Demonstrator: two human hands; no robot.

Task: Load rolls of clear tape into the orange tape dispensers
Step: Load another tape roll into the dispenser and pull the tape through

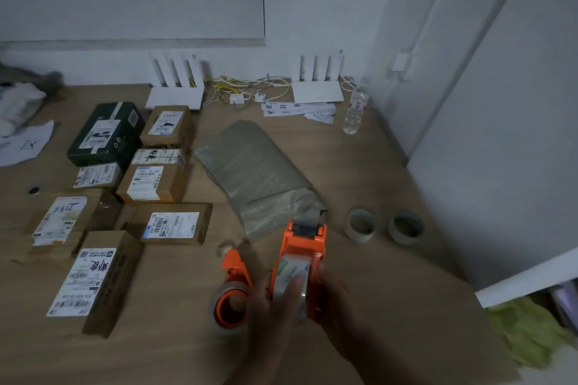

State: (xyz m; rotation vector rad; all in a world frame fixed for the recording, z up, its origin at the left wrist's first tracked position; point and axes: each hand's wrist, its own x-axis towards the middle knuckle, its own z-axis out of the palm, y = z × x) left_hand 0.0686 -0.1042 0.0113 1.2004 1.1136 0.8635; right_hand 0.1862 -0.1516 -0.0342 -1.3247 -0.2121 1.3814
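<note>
Orange dispenser, held: upright orange plastic tape dispenser (301,262), grey cutter end pointing away from the camera, roll of clear tape (291,278) seated in its frame, printed label visible on the roll.
Left hand: left hand (275,316) comes up from the bottom edge, fingers wrapped on the near side of the held dispenser, one fingertip pressed on the clear roll.
Right hand: right hand (331,300) closed around the right side of the same dispenser; blurred, finger detail unclear.
Second dispenser: second orange tape dispenser (234,287) lies flat on the wooden bench (391,291), just left of the held one, with a tape roll around its orange hub.
Spare rolls: two loose tape rolls stand on edge to the right, near roll (360,224) and far roll (406,227), side by side, apart from the hands.
Mailer: grey plastic mailer bag (256,175) lies beyond the dispensers, mid-bench.
Parcels: cluster of brown cardboard boxes with white shipping labels, left half of bench; nearest one (100,281) just left of the flat dispenser. Dark green box (106,134) at the back of the cluster.
Back edge: two white routers with upright antennas, left (176,87) and right (319,81), tangled cables between them.
Bottle: clear plastic water bottle (356,106) stands right of the routers.
</note>
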